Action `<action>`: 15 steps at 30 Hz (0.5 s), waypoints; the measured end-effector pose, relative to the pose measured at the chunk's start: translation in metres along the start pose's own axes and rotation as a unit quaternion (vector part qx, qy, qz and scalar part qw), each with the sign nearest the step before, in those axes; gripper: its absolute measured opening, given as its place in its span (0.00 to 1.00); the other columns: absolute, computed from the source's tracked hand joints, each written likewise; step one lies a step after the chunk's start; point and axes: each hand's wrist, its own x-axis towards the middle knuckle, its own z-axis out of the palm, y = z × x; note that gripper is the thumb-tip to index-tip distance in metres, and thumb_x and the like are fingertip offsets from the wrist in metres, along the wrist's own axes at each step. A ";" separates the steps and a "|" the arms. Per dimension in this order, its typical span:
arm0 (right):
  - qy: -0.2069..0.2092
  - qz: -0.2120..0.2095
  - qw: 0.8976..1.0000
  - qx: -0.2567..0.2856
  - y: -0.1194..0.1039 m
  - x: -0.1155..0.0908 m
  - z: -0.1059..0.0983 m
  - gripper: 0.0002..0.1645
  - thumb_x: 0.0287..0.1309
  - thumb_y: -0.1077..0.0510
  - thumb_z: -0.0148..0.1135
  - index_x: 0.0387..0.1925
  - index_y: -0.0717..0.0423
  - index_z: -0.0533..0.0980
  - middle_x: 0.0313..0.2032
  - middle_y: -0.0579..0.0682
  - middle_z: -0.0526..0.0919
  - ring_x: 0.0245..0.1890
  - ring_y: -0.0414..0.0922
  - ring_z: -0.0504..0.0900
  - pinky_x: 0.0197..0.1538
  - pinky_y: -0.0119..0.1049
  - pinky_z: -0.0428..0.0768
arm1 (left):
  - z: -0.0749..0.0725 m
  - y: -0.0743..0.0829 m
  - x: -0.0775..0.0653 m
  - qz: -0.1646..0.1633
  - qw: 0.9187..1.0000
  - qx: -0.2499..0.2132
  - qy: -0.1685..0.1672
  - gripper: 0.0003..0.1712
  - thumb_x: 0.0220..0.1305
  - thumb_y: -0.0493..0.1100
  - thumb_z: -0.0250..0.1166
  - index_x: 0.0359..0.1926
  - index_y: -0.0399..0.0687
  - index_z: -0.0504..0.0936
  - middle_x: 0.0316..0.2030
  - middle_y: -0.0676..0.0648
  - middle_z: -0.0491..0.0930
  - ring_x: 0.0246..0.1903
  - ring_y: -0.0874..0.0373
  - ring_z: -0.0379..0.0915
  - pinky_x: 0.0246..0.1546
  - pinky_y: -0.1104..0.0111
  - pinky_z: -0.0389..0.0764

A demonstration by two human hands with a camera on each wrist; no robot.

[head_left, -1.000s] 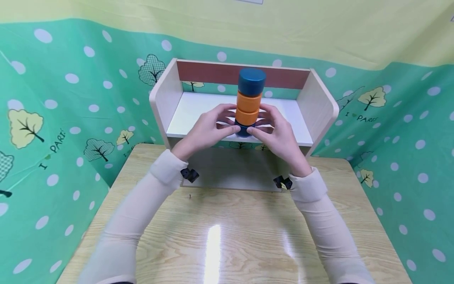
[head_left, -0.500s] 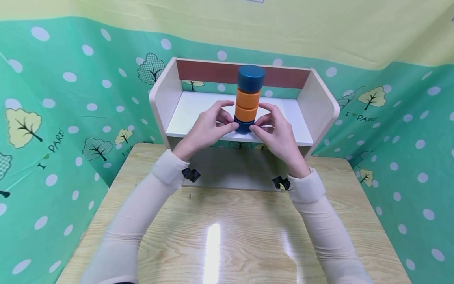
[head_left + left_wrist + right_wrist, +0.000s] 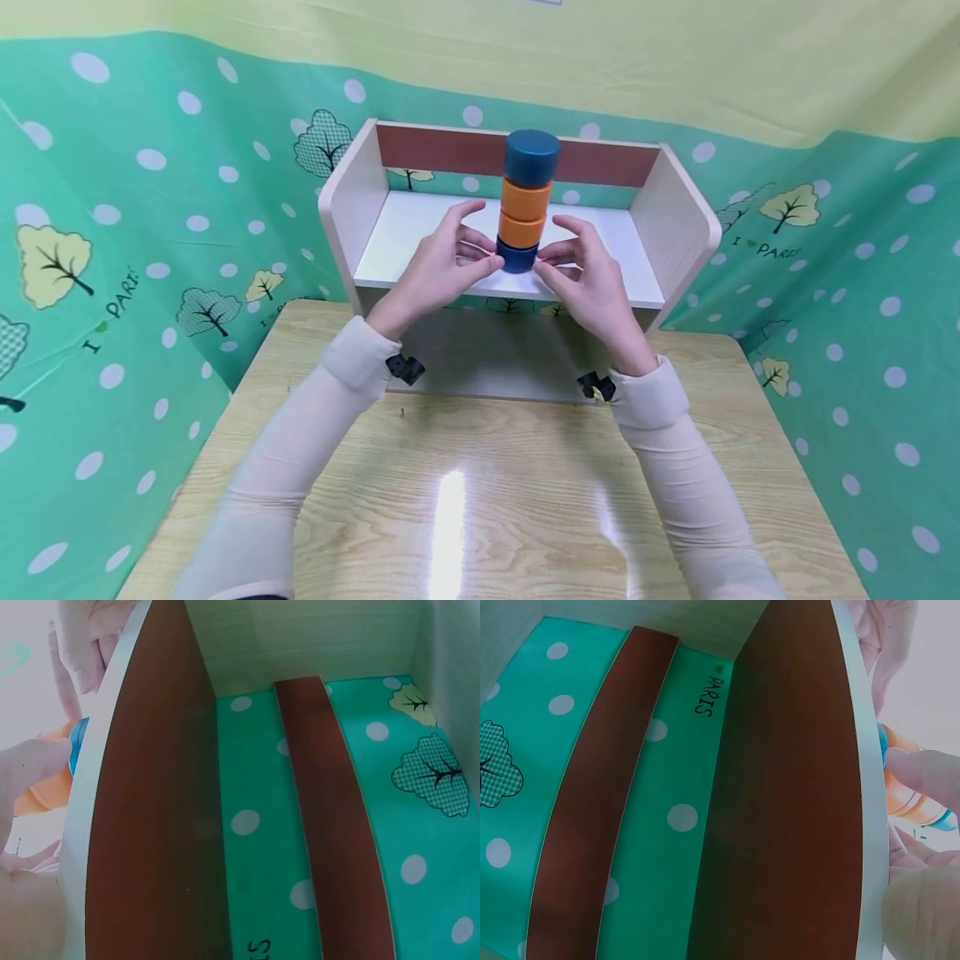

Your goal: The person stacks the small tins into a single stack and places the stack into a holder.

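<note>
A tall cylinder (image 3: 524, 202), with a blue top, two orange bands and a dark blue base, stands upright near the front edge of the upper white shelf (image 3: 420, 229). My left hand (image 3: 442, 262) is at the left of its base, thumb tip at the blue part and index finger raised away. On the other side my right hand (image 3: 585, 271) has its thumb tip right at the base and its index finger lifted apart. Both wrist views show the cylinder partly, with a left thumb (image 3: 37, 761) and a right thumb (image 3: 926, 774) by its blue end.
The shelf unit has pale side panels (image 3: 671, 221) and a reddish-brown back rail (image 3: 450, 152). It stands on a wooden table (image 3: 525, 475) against a green patterned curtain (image 3: 825, 275). Below the shelf is an open lower space.
The cylinder has shifted slightly back on the shelf, away from its front edge. Both thumbs have slid from its front toward its sides, and the left index finger has lifted.
</note>
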 end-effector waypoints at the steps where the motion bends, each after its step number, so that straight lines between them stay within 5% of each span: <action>1: 0.000 0.000 1.000 0.000 0.000 0.000 0.000 0.37 0.65 0.61 0.66 0.71 0.53 0.60 0.49 0.56 0.83 0.49 0.49 0.82 0.58 0.44 0.81 | 0.000 0.000 0.000 -0.001 1.000 0.000 -0.001 0.44 0.66 0.46 0.70 0.76 0.53 0.55 0.47 0.49 0.81 0.47 0.59 0.80 0.52 0.68 0.82; 15: -0.020 -0.021 0.998 -0.047 0.000 -0.001 0.000 0.42 0.64 0.61 0.66 0.74 0.50 0.56 0.58 0.54 0.81 0.48 0.48 0.83 0.56 0.44 0.82 | 0.001 -0.002 -0.002 -0.001 1.000 -0.004 -0.004 0.45 0.65 0.49 0.70 0.76 0.57 0.55 0.57 0.48 0.80 0.50 0.62 0.80 0.50 0.70 0.82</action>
